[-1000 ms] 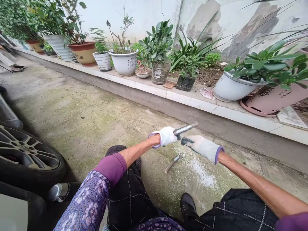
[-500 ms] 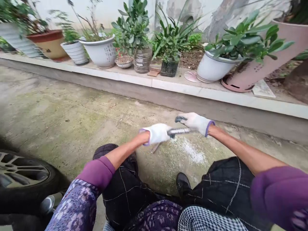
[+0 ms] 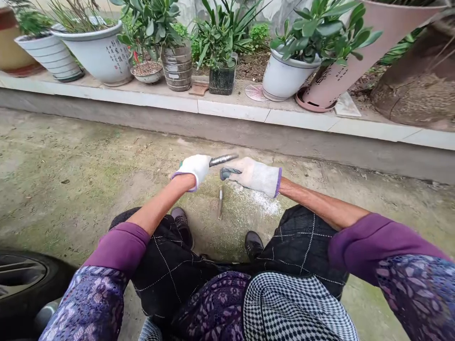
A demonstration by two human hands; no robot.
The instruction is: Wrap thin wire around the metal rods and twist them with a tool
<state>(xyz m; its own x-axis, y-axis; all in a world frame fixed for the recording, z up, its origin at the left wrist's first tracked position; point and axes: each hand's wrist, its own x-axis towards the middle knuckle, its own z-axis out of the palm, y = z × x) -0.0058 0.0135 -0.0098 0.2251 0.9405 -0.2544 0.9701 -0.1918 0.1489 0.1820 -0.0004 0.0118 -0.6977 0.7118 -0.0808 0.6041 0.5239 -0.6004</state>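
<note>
My left hand [image 3: 195, 168], in a white knitted glove with purple trim, is closed round one end of a dark, shiny metal bar with a ridged surface [image 3: 223, 160]. The bar points right and slightly up, its far end blurred. Just below that end is my right hand [image 3: 250, 174], gloved alike, with dark grey coated fingers curled inward. What those fingers hold, if anything, is hidden. On the concrete beneath lies a thin brush-like stick [image 3: 220, 203] with a pale upper end. White powder [image 3: 265, 203] is scattered below my right hand.
A low tiled ledge [image 3: 231, 110] crosses ahead, bearing a white pot [image 3: 287, 76], a black square pot [image 3: 222, 80] and several other potted plants. A car wheel [image 3: 28, 274] stands at the lower left. A checked cloth [image 3: 298, 308] covers my lap.
The view has shifted right and down. The metal bar, earlier level and reaching under my right hand, now tilts upward, its tip above that hand. The stick on the ground shows more fully.
</note>
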